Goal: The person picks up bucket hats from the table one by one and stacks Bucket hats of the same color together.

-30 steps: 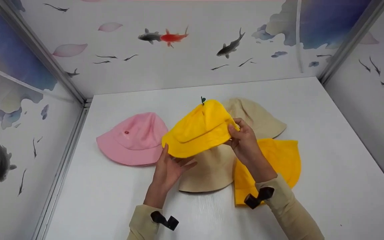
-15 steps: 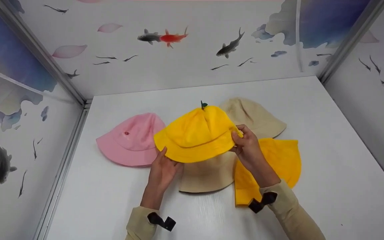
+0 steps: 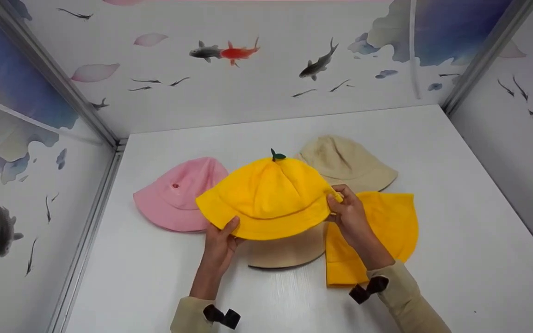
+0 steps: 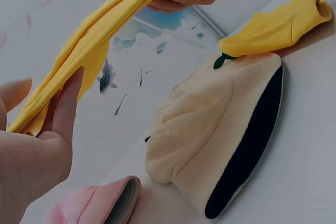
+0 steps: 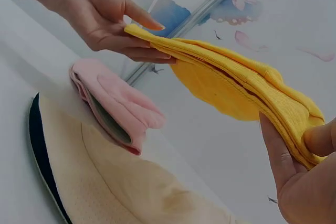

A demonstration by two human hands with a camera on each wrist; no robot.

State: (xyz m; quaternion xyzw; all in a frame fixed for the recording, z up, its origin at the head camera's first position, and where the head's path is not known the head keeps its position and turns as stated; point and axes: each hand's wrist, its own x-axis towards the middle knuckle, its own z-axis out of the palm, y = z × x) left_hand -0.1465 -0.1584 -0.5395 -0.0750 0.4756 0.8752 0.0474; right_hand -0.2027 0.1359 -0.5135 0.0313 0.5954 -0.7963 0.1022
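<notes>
A yellow bucket hat [image 3: 266,199] with a small green leaf sprig on top is held up, folded flat, between both hands. My left hand [image 3: 220,243] holds its left brim, thumb on the near side and fingers beneath. My right hand [image 3: 349,212] pinches the right end of the brim between thumb and fingers. In the left wrist view the hat [image 4: 79,56] appears edge-on, its brim layers together. Below the held hat lies a beige hat [image 3: 289,252], mostly hidden by it in the head view. A pink hat [image 3: 178,196] lies to the left, partly covered.
Another beige hat [image 3: 345,159] lies behind, towards the right. A second yellow hat [image 3: 389,226] lies under the right forearm. All rest on a white table [image 3: 123,277] enclosed by printed walls [image 3: 266,92] at the back and sides.
The yellow hat has come down and nearer, and turned to show its broad face more fully. My left hand has shifted left and its fingers have moved under the brim; the right has lowered slightly.
</notes>
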